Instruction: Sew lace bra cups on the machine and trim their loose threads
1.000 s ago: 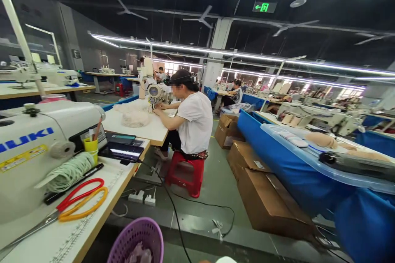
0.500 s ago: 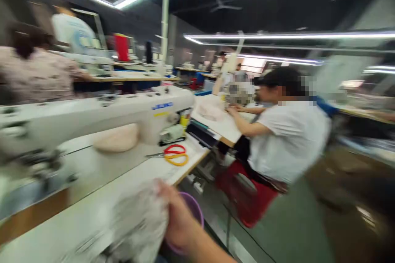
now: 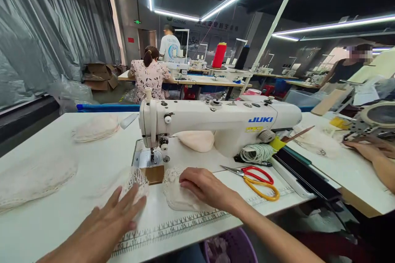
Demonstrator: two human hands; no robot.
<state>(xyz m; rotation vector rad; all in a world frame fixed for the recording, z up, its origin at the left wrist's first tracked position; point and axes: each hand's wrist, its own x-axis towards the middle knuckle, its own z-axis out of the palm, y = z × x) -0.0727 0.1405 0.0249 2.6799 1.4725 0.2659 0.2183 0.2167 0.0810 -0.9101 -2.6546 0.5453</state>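
Note:
My left hand lies open with its fingers spread, fingertips at the edge of a white lace-edged piece on the table. To its right, my right hand is curled over a second cream lace-edged piece, fingers bent onto the fabric; its thumb and fingertips are partly hidden. Just beyond both hands stands a white JUKI sewing machine, its needle and presser foot above the plate. A cream pad-shaped cloth piece rests under the machine arm.
Scissors with red and yellow handles lie right of my right hand, near a coil of pale cord. Lace stacks sit at left. A purple basket is below the table edge. A co-worker's hands are at the right.
The view has swung left, from the neighbouring table to the machine. My right hand, earlier raised with a blurred pale piece, is now down on the table; my left hand has come into view.

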